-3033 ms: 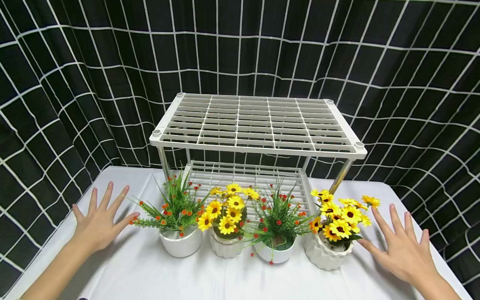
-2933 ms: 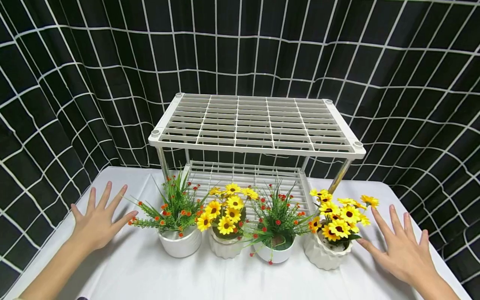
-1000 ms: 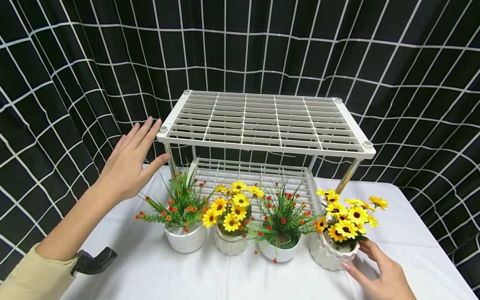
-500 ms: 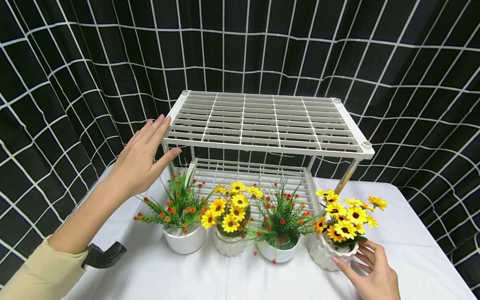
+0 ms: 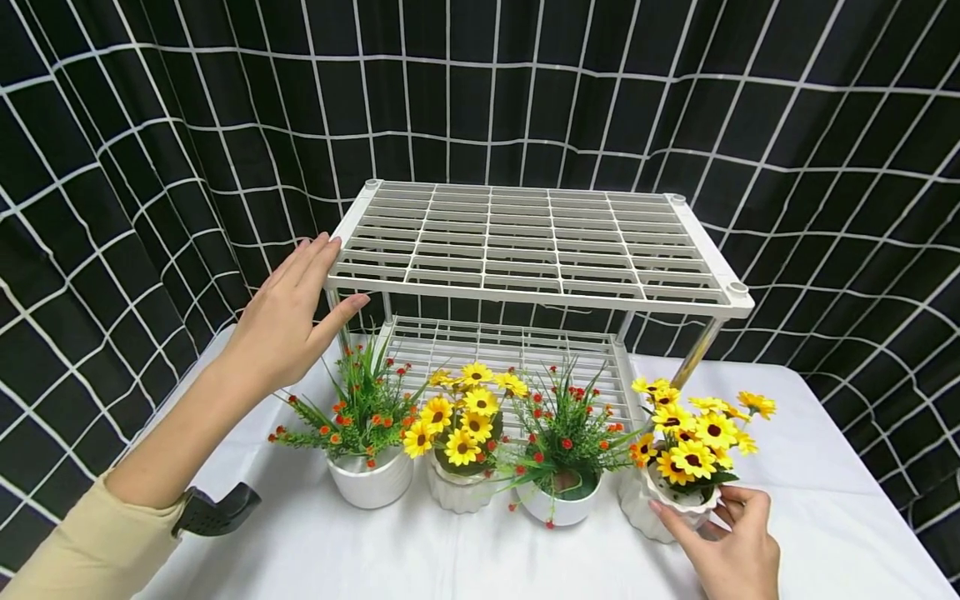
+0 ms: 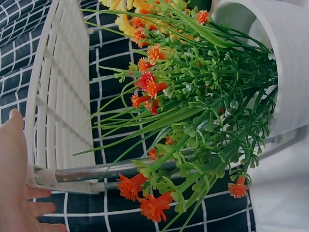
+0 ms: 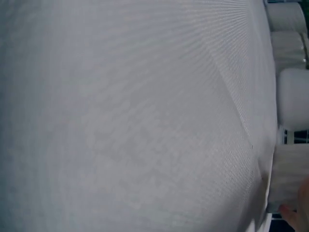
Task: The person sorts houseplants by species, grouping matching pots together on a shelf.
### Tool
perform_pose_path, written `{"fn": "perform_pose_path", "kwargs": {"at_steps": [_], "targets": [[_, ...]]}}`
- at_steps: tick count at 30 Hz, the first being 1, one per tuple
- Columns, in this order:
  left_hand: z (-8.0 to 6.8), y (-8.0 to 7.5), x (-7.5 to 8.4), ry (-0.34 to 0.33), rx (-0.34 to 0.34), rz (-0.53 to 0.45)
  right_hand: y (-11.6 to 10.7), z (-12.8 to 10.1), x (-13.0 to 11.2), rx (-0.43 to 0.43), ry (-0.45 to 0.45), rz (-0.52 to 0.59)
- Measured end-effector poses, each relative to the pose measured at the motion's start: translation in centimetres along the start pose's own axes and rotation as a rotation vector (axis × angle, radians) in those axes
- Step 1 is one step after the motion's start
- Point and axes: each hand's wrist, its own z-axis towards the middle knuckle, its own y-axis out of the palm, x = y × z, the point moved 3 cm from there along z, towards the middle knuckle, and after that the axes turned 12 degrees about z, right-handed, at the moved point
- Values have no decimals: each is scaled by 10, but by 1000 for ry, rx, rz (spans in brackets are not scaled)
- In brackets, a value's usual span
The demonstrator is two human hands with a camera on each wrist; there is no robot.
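Observation:
My right hand (image 5: 731, 546) grips the rim of the rightmost white flowerpot (image 5: 637, 510), thumb at the front and fingers at its right side. Yellow sunflower-like blooms (image 5: 693, 442) fill this pot, which stands on the table. In the right wrist view only a bit of that hand (image 7: 300, 208) shows beside the pot (image 7: 287, 174). With fingers extended, my left hand (image 5: 277, 325) rests at the front left corner of the white two-tier shelf rack (image 5: 525, 293). The left wrist view shows its thumb and fingertips about that corner, beyond a red-flowered plant (image 6: 193, 111).
Left of the gripped pot stand a white pot of red flowers (image 5: 558, 504), a ribbed pot of yellow flowers (image 5: 457, 492) and another red-flowered pot (image 5: 371, 483). The rack's lower tier (image 5: 487, 333) lies behind them. A black curtain with white grid lines (image 5: 480, 100) surrounds the white-covered table (image 5: 300, 558).
From lying spread at the table's sides, my left hand has risen to the rack's corner and my right hand has closed on the rightmost pot. The pots look unmoved.

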Motion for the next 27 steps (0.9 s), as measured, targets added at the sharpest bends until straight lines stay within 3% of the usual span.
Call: {"fn": "perform_pose_path", "kwargs": {"at_steps": [5, 13, 21, 27], "targets": [[0, -2, 1, -4, -4, -2, 1, 2, 1, -1, 12, 12], [1, -3, 2, -11, -16, -3, -1, 5, 3, -57, 110, 23], [2, -8, 3, -2, -40, 28, -1, 6, 6, -65, 79, 44], [2, -8, 1, 14, -60, 69, 0, 15, 10, -184, 185, -70]]}}
